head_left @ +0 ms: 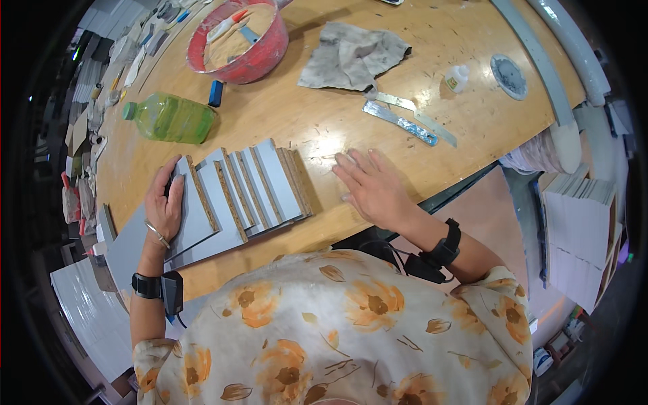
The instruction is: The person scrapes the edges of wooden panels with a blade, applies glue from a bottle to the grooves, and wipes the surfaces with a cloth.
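Wooden table: six grey boards, left hand flat atop, right hand spread.

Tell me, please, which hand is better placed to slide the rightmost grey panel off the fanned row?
Probably the right hand: it lies flat on the table just beside the panels, while the left hand presses the far end.
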A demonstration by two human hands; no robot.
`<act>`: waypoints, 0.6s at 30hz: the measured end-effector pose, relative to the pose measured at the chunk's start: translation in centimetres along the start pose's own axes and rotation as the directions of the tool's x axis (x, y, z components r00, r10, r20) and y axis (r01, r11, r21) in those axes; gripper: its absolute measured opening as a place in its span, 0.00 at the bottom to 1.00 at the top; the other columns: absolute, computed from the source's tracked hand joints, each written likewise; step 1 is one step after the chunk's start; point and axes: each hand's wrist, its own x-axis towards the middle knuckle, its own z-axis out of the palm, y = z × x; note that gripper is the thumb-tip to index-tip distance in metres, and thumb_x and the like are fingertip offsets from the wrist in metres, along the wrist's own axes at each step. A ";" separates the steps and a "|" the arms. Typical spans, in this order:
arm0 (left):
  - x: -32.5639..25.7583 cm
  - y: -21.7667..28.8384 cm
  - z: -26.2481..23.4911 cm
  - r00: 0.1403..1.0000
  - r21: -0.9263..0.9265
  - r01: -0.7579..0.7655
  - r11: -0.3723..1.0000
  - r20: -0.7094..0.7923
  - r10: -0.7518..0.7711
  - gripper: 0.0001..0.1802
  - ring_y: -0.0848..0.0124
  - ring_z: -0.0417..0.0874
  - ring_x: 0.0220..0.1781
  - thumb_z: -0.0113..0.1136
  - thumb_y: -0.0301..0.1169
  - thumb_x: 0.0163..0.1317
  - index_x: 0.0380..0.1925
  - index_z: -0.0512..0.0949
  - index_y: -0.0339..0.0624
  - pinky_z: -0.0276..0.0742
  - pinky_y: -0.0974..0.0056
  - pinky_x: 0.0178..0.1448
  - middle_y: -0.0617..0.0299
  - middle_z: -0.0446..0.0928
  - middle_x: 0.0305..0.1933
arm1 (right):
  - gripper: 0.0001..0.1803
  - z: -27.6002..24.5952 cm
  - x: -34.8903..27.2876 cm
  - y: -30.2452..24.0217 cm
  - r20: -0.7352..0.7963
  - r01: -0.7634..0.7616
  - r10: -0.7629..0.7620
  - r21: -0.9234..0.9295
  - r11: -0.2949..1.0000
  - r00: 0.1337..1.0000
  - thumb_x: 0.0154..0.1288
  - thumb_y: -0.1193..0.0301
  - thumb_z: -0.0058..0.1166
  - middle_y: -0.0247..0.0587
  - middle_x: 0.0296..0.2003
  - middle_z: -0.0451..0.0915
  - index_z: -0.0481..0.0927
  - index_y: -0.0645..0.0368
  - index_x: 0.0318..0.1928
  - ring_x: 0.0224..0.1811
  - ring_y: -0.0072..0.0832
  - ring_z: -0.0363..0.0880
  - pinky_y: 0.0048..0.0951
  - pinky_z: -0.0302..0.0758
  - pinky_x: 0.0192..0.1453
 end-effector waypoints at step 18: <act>0.2 -0.8 0.3 0.999 -0.032 -0.038 0.999 0.003 0.039 0.19 0.57 0.75 0.51 0.50 0.31 0.64 0.53 0.71 0.35 0.66 0.62 0.58 0.47 0.75 0.48 | 0.15 -6.1 -0.3 8.9 -0.250 -0.648 0.606 -0.142 0.748 0.755 0.60 0.77 0.47 0.50 0.41 0.77 0.77 0.56 0.47 0.44 0.46 0.74 0.40 0.72 0.49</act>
